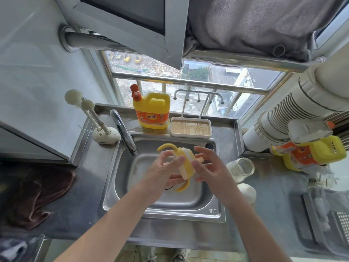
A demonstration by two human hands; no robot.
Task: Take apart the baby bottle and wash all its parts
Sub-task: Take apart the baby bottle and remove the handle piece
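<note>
Over the sink [170, 208] my left hand [162, 173] holds the yellow bottle collar [186, 163], thumb on top and fingers beneath. The collar has two curved yellow handles and a white part inside. My right hand [209, 167] is at the collar's right side, its thumb touching the rim and its fingers spread and fairly straight. The clear bottle body [240, 168] lies on its side on the counter right of the sink. A white rounded cap [246, 191] sits just in front of it.
The faucet [124, 131] arches over the sink's back left. Behind stand a yellow detergent jug [151, 110] and a drying rack with wooden tray [190, 127]. Bottle brushes [88, 110] stand at left. A brown towel [34, 197] lies far left, another detergent jug [309, 154] at right.
</note>
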